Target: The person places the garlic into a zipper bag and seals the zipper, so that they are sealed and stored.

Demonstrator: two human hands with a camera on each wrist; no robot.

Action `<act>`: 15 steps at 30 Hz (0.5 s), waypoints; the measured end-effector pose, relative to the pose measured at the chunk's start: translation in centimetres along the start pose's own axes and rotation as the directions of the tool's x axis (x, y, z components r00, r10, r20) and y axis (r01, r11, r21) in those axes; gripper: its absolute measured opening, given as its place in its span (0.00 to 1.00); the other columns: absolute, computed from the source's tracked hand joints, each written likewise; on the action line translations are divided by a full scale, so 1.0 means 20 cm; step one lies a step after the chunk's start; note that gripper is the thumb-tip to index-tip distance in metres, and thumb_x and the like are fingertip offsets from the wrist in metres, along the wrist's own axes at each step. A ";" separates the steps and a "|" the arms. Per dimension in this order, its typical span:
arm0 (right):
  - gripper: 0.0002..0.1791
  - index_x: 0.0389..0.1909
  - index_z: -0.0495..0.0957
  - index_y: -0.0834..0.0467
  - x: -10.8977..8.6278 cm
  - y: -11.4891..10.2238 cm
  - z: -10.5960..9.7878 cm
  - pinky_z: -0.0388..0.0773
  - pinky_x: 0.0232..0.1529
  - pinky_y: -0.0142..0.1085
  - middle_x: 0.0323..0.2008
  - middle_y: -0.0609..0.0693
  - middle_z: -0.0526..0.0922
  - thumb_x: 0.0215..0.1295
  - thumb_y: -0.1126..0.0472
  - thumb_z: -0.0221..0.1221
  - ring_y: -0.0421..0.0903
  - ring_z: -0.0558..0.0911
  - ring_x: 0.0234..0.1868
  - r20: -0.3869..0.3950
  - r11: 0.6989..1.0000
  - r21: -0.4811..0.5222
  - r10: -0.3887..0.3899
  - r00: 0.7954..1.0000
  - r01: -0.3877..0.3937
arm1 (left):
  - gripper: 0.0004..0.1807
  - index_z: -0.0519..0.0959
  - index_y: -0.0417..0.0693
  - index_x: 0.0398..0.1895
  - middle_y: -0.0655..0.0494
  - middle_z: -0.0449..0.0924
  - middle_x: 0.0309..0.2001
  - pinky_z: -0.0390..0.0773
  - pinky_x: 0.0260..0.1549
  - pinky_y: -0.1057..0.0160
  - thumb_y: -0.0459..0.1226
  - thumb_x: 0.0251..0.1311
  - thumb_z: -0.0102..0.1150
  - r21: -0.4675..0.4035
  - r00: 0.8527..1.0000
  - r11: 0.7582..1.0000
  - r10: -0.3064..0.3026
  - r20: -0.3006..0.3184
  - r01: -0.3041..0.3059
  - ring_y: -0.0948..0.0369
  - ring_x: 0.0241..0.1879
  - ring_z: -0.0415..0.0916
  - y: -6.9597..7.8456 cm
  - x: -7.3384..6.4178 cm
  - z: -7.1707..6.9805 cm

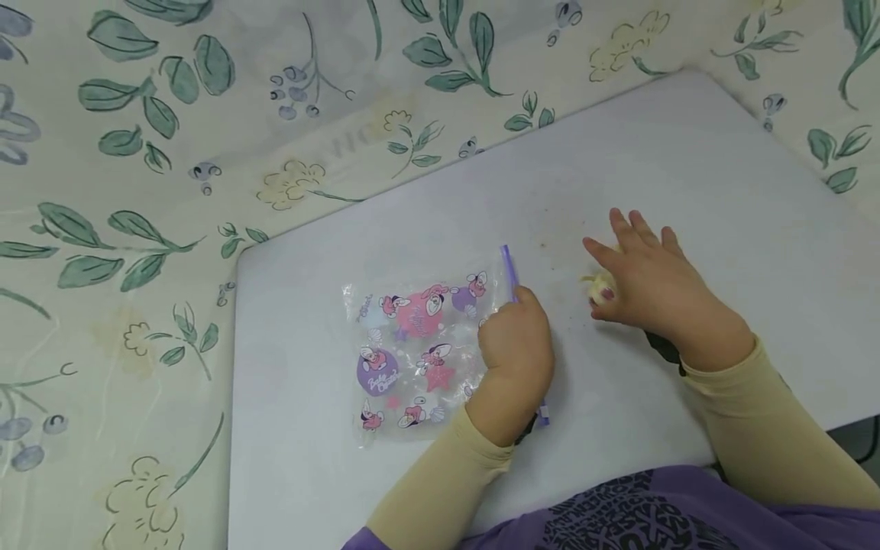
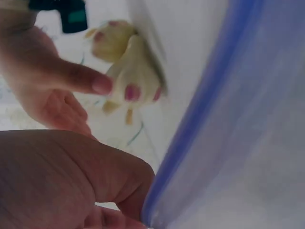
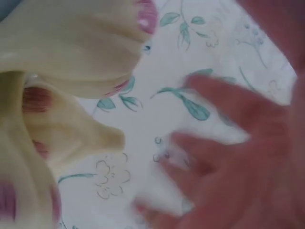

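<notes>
A clear zip bag [image 1: 406,351] with pink and purple cartoon prints lies flat on the table. My left hand [image 1: 519,351] grips its purple zip edge [image 1: 509,267]; the left wrist view shows thumb and finger pinching the blue-purple strip [image 2: 190,114]. To the right, my right hand [image 1: 653,294] is spread over cream garlic bulbs [image 1: 600,289] with pink patches, partly hiding them. Up close in the left wrist view, the thumb is at a garlic bulb [image 2: 136,71], with another behind it. In the right wrist view the blurred fingers [image 3: 214,157] stand apart from the bulbs [image 3: 66,129].
The white table [image 1: 296,473] has a rounded corner at the left and a few small specks near its middle. Behind and left hangs or lies a leaf-patterned cloth [image 1: 206,176]. A purple shirt [image 1: 639,512] borders the table's near edge.
</notes>
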State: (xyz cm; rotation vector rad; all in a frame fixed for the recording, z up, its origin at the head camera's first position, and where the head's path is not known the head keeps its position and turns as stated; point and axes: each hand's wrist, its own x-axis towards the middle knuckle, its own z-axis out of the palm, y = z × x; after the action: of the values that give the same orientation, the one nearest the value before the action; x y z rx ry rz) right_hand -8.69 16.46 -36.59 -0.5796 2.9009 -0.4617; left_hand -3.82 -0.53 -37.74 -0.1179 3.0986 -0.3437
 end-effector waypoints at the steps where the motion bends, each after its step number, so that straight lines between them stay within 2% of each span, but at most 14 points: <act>1: 0.46 0.68 0.64 0.56 0.00 -0.01 0.00 0.49 0.65 0.65 0.72 0.66 0.50 0.46 0.49 0.70 0.65 0.51 0.72 -0.035 0.999 -0.005 -0.043 0.998 0.043 | 0.26 0.70 0.49 0.63 0.54 0.83 0.24 0.71 0.12 0.59 0.38 0.58 0.56 0.001 1.000 1.000 -0.001 0.015 0.001 0.59 0.18 0.77 -0.02 0.00 -0.02; 4: 0.38 0.61 0.71 0.59 0.00 -0.03 0.00 0.65 0.60 0.55 0.66 0.63 0.65 0.45 0.57 0.70 0.60 0.67 0.65 -0.112 0.988 -0.035 -0.154 0.982 0.151 | 0.29 0.68 0.46 0.65 0.55 0.80 0.20 0.69 0.10 0.60 0.37 0.58 0.56 -0.003 0.999 1.000 -0.023 0.032 0.023 0.62 0.13 0.72 -0.09 0.00 -0.07; 7: 0.36 0.60 0.73 0.59 -0.01 -0.05 0.00 0.74 0.50 0.50 0.61 0.61 0.72 0.45 0.60 0.70 0.57 0.76 0.55 -0.095 0.986 -0.040 -0.166 0.981 0.163 | 0.25 0.72 0.41 0.62 0.54 0.79 0.19 0.70 0.10 0.59 0.35 0.58 0.54 -0.029 0.998 0.998 -0.060 -0.018 0.059 0.61 0.13 0.73 -0.18 0.00 -0.10; 9: 0.37 0.61 0.71 0.58 -0.01 -0.07 -0.01 0.76 0.46 0.50 0.61 0.61 0.72 0.47 0.59 0.69 0.56 0.77 0.54 -0.038 0.991 -0.034 -0.129 0.991 0.127 | 0.18 0.78 0.39 0.52 0.53 0.80 0.19 0.73 0.12 0.58 0.34 0.59 0.53 -0.062 0.995 0.995 -0.086 -0.056 0.082 0.58 0.15 0.76 -0.24 -0.01 -0.11; 11: 0.38 0.63 0.69 0.57 -0.01 -0.07 -0.01 0.76 0.44 0.52 0.62 0.61 0.71 0.47 0.59 0.69 0.58 0.76 0.56 0.028 0.996 -0.025 -0.084 0.996 0.085 | 0.10 0.82 0.41 0.38 0.53 0.81 0.21 0.75 0.14 0.57 0.32 0.57 0.53 -0.102 0.991 0.990 -0.110 -0.079 0.102 0.56 0.19 0.79 -0.31 -0.01 -0.12; 13: 0.40 0.65 0.67 0.56 -0.01 -0.08 -0.01 0.76 0.44 0.55 0.63 0.62 0.69 0.48 0.59 0.69 0.61 0.72 0.59 0.092 0.999 -0.011 -0.044 0.995 0.045 | 0.05 0.80 0.44 0.25 0.53 0.80 0.20 0.75 0.14 0.57 0.32 0.55 0.55 -0.126 0.989 0.984 -0.132 -0.066 0.123 0.56 0.20 0.79 -0.38 -0.01 -0.13; 15: 0.41 0.65 0.67 0.56 0.00 -0.08 -0.01 0.76 0.43 0.54 0.64 0.63 0.68 0.47 0.60 0.69 0.62 0.72 0.59 0.128 1.000 -0.008 -0.028 0.991 0.030 | 0.07 0.76 0.46 0.19 0.53 0.80 0.20 0.75 0.14 0.57 0.31 0.53 0.55 -0.156 0.984 0.974 -0.171 -0.041 0.162 0.55 0.21 0.79 -0.44 0.00 -0.14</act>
State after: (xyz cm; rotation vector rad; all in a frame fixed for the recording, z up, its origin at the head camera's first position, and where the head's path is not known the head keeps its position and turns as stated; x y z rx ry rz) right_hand -8.21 15.15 -35.90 -0.6292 2.7780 -0.3982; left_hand -3.21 -8.50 -33.05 -0.3795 3.1734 -0.1135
